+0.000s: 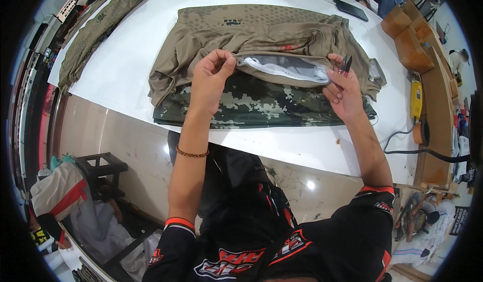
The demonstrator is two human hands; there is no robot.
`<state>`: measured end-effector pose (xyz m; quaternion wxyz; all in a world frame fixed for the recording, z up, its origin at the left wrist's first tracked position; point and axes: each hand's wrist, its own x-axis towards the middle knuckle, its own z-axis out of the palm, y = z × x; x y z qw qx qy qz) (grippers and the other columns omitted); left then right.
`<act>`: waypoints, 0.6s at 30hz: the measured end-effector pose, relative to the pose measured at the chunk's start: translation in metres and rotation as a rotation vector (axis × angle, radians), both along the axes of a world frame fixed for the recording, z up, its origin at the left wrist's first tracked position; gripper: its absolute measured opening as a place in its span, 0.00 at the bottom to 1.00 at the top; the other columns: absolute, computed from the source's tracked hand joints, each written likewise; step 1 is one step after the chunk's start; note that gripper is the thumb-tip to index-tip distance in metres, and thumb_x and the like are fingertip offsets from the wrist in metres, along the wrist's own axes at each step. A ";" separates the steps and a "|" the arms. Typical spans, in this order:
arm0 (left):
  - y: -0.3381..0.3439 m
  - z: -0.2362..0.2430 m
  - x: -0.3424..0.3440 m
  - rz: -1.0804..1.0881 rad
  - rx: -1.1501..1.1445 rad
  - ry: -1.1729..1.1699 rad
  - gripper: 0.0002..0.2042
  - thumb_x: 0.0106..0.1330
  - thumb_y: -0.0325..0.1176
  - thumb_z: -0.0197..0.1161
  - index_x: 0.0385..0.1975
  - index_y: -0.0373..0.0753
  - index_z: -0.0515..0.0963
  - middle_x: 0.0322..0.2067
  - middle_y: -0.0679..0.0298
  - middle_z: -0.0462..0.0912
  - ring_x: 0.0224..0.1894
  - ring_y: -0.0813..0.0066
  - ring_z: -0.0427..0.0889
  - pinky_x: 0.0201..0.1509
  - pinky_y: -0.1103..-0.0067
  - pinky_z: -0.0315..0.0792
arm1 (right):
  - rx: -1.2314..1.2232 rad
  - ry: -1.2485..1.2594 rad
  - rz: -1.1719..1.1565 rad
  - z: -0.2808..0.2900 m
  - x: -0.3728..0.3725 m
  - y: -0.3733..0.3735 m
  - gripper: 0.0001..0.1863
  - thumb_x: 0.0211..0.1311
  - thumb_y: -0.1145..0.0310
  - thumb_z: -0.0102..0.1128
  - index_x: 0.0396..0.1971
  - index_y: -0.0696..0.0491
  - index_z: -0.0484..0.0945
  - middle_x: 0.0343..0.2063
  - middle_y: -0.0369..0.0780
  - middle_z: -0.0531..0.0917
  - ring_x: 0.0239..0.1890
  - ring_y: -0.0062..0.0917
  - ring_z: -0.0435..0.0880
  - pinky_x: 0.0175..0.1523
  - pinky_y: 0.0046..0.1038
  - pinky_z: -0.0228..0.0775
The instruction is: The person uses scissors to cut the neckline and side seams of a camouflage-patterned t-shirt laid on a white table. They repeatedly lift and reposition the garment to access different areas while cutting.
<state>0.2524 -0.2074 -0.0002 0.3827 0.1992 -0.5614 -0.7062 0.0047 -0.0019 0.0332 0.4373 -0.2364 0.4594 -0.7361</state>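
A khaki garment (211, 35) with a faint honeycomb pattern and a small red print lies across a folded green camouflage garment (251, 100) on the white table (115, 55). My left hand (209, 78) pinches one end of an opening in the khaki cloth between thumb and fingers. At the other end, the thumb of my right hand (345, 93) presses on the edge. That hand also keeps a pair of dark-bladed thread snips (347, 66) among its fingers, blades pointing up. Pale grey inner fabric (287, 68) shows inside the stretched opening.
More khaki cloth (95, 40) hangs over the table's left edge. A black phone (350, 10) lies at the far right. Near the right edge are a yellow corded tool (416, 99), a brown tape roll (421, 132) and cardboard boxes (412, 50).
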 end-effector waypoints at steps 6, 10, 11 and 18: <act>0.007 0.002 -0.004 0.029 -0.111 -0.080 0.06 0.72 0.31 0.66 0.40 0.36 0.78 0.35 0.71 0.80 0.40 0.83 0.78 0.48 0.83 0.73 | 0.136 0.549 -0.235 0.000 0.009 -0.002 0.24 0.54 0.80 0.73 0.51 0.54 0.75 0.26 0.27 0.71 0.19 0.07 0.62 0.23 0.15 0.53; 0.016 0.013 -0.014 0.036 -0.270 -0.177 0.08 0.68 0.29 0.70 0.40 0.35 0.78 0.34 0.69 0.82 0.37 0.83 0.80 0.44 0.85 0.74 | 0.145 0.908 -0.378 0.010 0.010 -0.004 0.19 0.51 0.77 0.75 0.44 0.53 0.80 0.23 0.25 0.70 0.21 0.06 0.61 0.28 0.14 0.54; 0.019 0.017 -0.017 0.040 -0.332 -0.214 0.09 0.67 0.29 0.71 0.40 0.35 0.78 0.33 0.69 0.82 0.36 0.83 0.80 0.43 0.85 0.74 | 0.125 0.962 -0.401 0.009 0.006 -0.005 0.18 0.51 0.77 0.71 0.44 0.52 0.80 0.20 0.24 0.68 0.21 0.07 0.62 0.28 0.15 0.54; -0.001 0.027 -0.040 0.199 -0.804 -0.508 0.13 0.55 0.35 0.73 0.38 0.37 0.86 0.16 0.63 0.81 0.20 0.80 0.77 0.28 0.79 0.71 | 0.237 0.823 -0.342 0.037 -0.007 -0.022 0.17 0.48 0.81 0.64 0.42 0.55 0.80 0.18 0.26 0.67 0.20 0.09 0.63 0.26 0.17 0.54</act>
